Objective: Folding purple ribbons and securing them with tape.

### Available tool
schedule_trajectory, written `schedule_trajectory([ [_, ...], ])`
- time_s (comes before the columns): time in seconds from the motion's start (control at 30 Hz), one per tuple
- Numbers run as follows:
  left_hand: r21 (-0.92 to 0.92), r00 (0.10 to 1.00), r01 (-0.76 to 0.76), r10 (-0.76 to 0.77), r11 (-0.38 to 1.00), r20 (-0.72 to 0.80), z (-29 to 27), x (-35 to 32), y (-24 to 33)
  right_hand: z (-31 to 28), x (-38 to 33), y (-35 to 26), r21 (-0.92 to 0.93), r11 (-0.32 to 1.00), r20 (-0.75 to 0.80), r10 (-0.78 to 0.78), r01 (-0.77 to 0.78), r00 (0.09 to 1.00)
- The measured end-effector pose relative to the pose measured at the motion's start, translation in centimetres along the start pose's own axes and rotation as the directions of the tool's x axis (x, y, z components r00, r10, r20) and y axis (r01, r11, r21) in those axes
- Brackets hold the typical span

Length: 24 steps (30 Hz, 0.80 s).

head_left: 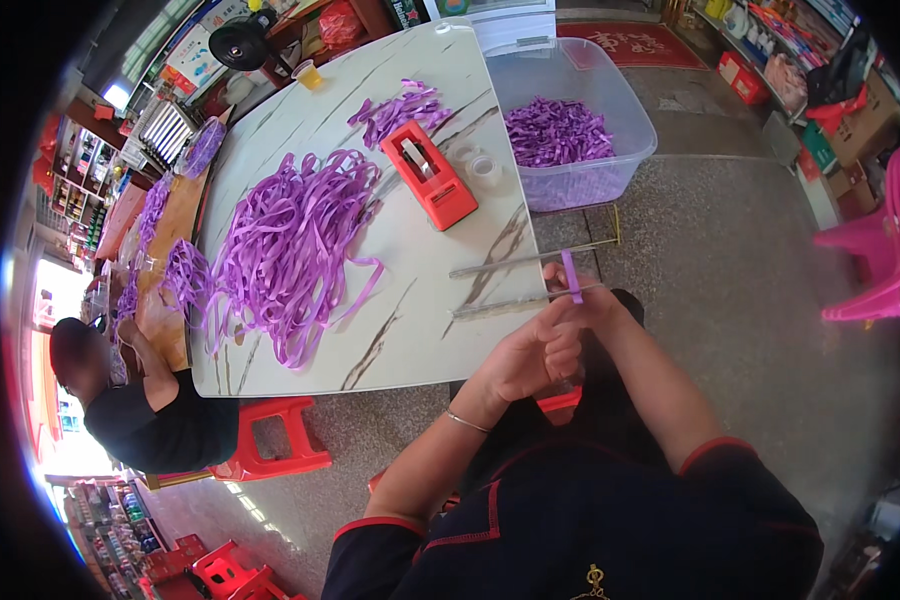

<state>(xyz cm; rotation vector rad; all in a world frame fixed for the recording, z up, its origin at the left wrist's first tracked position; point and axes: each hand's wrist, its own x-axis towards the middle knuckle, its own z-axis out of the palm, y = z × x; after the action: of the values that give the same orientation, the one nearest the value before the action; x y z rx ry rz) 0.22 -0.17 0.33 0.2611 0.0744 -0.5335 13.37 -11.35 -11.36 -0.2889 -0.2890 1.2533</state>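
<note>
Dark sleeves with red trim are seen nearest the lens, both forearms rising from the lower edge. Left hand [525, 358]: curled, fingers closed toward the right hand; what it pinches cannot be told, its fingertips being hidden behind the knuckles. Right hand [592, 302]: closed on a short purple strip [571, 277], held just off the table's near right corner. Strip: long axis near upright in the view, upper end pointing away from the person, lower end hidden in the fingers. Two metal rods [525, 262] are laid across the table edge [410, 372], overhanging it beside the hands. Red tape dispenser [429, 176], a tape roll [484, 168] and a large heap of purple ribbon [285, 250] are set farther back. Clear bin [625, 100] of cut pieces stands beyond the right edge. Open stone floor lies to the right. A second person [140, 400] is partly cut off at left.
</note>
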Motion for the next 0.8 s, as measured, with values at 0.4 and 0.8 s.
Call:
schedule_trajectory([
  [0.4, -0.028, 1.0, -0.003, 0.003, 1.0, 0.01, -0.5, -0.2, 0.0, 2.3, -1.7, -1.3, -0.073, 0.997, -0.411, -0.041, 0.012, 0.911],
  [0.8, -0.036, 0.999, -0.015, 0.013, 0.999, -0.04, 0.4, -0.2, 0.0, 8.1, -4.3, -6.8, -0.384, 0.883, -0.567, 0.006, -0.271, 0.824],
])
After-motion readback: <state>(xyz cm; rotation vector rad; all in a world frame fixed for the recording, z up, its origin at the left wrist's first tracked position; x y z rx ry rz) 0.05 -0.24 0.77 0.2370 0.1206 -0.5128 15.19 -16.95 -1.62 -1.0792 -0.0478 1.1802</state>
